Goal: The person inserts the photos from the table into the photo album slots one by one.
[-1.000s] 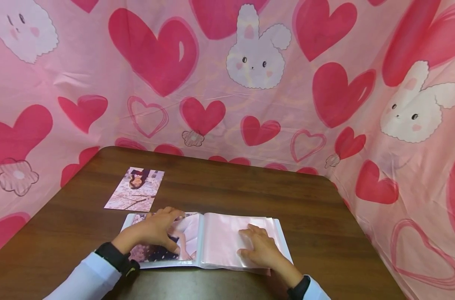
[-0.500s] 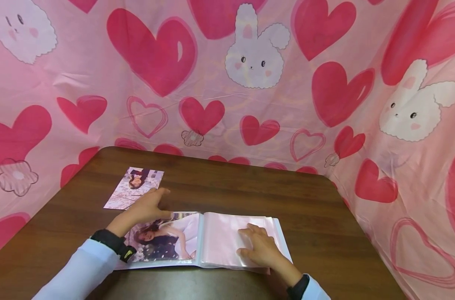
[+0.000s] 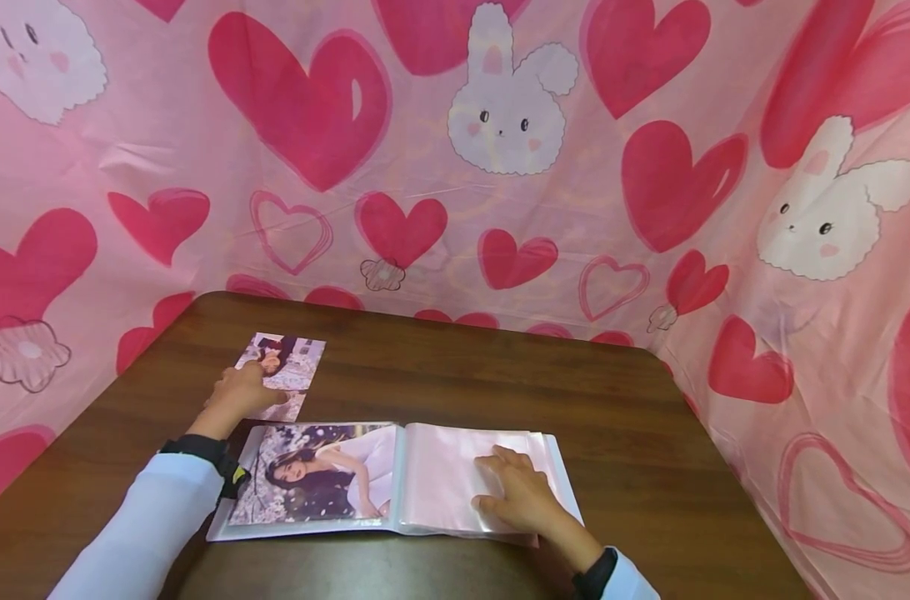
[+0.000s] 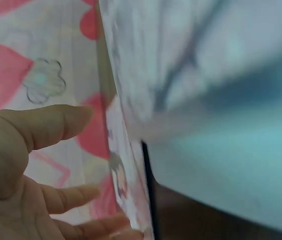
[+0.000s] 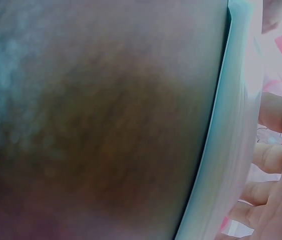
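Observation:
An open photo album (image 3: 218,528) lies flat near the table's front. Its left page carries a photo (image 3: 335,479) of a person in white among blossoms, and its right page is a pale pink sleeve (image 3: 443,479). My right hand (image 3: 522,496) rests on that right page with fingers spread, and its fingertips touch the page in the right wrist view. Beyond the album's left side lies a loose photo (image 3: 297,367) with pink blossoms. Over its left part is my left hand (image 3: 233,396), fingers apart and thumb spread; whether they touch the photo I cannot tell.
The brown wooden table (image 3: 650,450) stretches around the album on all sides. A pink cloth (image 3: 425,100) printed with hearts and rabbits hangs behind the table and along both sides.
My left hand has left the album's left page and moved up and left to the loose photo, uncovering the page's picture. The right hand has stayed on the right page.

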Action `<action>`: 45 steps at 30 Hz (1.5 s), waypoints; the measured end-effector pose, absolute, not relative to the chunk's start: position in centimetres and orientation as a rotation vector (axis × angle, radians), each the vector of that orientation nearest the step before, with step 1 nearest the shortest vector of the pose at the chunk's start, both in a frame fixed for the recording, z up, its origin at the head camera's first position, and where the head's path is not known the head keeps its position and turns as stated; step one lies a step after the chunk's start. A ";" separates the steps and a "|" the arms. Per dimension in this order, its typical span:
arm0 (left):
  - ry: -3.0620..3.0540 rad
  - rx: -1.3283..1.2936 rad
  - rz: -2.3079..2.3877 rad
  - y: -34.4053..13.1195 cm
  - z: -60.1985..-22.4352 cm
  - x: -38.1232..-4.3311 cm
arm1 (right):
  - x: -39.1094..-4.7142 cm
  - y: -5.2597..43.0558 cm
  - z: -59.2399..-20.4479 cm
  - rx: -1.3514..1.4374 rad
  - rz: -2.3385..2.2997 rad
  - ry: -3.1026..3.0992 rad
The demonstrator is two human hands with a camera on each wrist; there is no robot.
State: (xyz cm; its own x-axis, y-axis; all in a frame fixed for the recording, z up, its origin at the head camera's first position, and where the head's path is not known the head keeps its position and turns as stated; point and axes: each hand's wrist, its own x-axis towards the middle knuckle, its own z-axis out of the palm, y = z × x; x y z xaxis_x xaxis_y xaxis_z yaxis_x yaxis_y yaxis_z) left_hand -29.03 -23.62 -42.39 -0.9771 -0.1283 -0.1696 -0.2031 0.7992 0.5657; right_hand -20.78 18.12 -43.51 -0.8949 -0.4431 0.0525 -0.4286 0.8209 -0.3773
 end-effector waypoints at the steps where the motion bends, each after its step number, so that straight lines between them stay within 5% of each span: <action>1: 2.827 -0.338 0.919 -23.8 -42.4 -29.1 | -20.8 18.1 -43.5 -0.709 -0.600 2.963; 12: 2.688 -0.748 0.828 -24.2 -42.6 -28.7 | -20.9 18.2 -43.8 -0.720 -0.601 2.958; 45: 2.787 -0.720 0.938 -26.6 -42.8 -29.2 | -20.9 18.3 -43.6 -0.728 -0.592 2.966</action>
State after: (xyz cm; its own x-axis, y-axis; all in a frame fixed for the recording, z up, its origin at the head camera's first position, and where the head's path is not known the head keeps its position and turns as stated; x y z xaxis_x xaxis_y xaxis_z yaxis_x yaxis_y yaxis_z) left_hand -29.17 -26.63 -42.81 -0.8807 -0.4012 -0.2517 -0.4717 0.6960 0.5413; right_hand -20.92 18.25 -43.57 -0.8899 -0.4522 0.0597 -0.4405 0.8180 -0.3700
